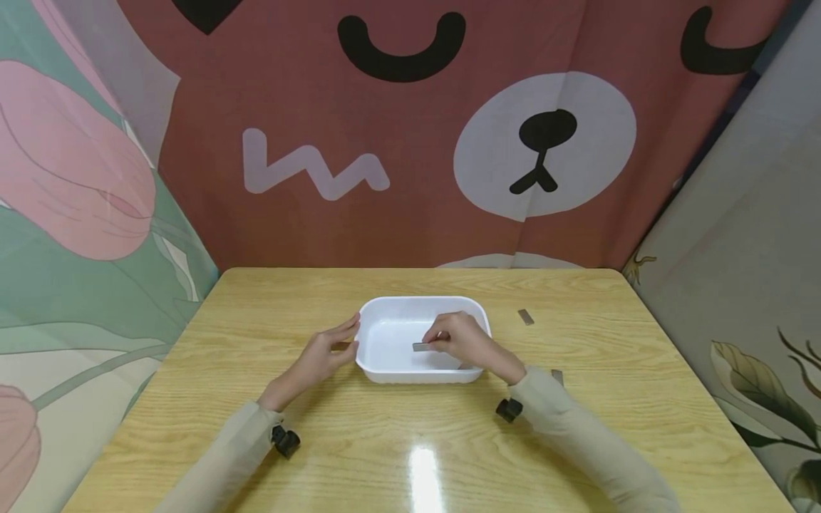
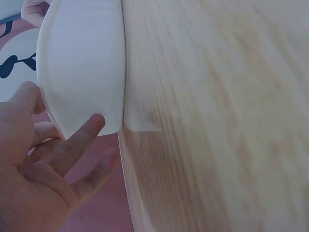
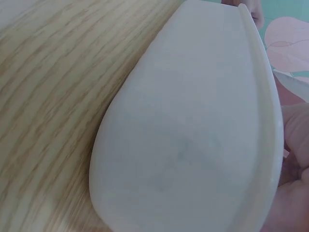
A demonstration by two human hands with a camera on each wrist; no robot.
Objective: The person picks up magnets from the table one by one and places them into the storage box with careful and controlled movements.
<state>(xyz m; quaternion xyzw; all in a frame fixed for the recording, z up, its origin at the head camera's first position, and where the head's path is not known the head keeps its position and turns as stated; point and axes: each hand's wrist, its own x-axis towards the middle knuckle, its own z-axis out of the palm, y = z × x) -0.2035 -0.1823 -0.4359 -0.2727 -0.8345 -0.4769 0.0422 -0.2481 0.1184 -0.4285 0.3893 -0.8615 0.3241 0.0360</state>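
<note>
A white rectangular tub (image 1: 410,377) stands on the wooden table. My left hand (image 1: 323,354) touches its left end with spread fingers; in the left wrist view those fingers of my left hand (image 2: 53,159) lie against the outer wall of the tub (image 2: 82,67). Over the tub's inside, my right hand (image 1: 468,340) pinches a small flat grey piece (image 1: 420,347) between thumb and fingers. From the right wrist, the tub's outer wall (image 3: 188,121) hides most of my right hand (image 3: 292,169) and the piece.
Right of the tub, a small grey piece (image 1: 526,316) lies on the table (image 1: 359,456). Another grey piece (image 1: 557,376) lies nearer, beside my right sleeve, which partly covers it. Patterned cloths (image 1: 308,228) hang behind the table and at both sides.
</note>
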